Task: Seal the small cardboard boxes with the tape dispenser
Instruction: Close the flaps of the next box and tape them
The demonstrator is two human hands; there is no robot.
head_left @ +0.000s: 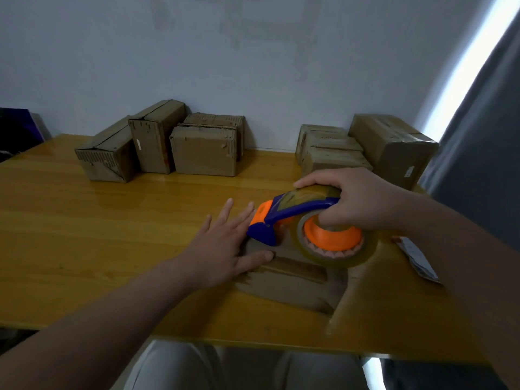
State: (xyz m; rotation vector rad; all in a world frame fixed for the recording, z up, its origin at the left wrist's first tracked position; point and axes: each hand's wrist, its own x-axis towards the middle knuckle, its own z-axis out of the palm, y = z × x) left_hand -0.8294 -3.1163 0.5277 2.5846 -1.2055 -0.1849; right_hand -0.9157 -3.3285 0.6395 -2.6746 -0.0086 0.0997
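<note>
A small cardboard box (295,280) lies on the yellow wooden table (98,235) in front of me. My left hand (225,243) lies flat on the box's left end, fingers spread, thumb along the top. My right hand (357,201) grips a blue and orange tape dispenser (292,220) with a roll of clear tape (334,246). The dispenser's blue front end sits on the box top just right of my left fingers. The roll hides the box's right part.
Three cardboard boxes (157,142) stand at the back left against the wall. Several more boxes (365,150) are stacked at the back right. A strip of paper labels (416,257) lies on the table at the right. A grey curtain (484,136) hangs at the far right.
</note>
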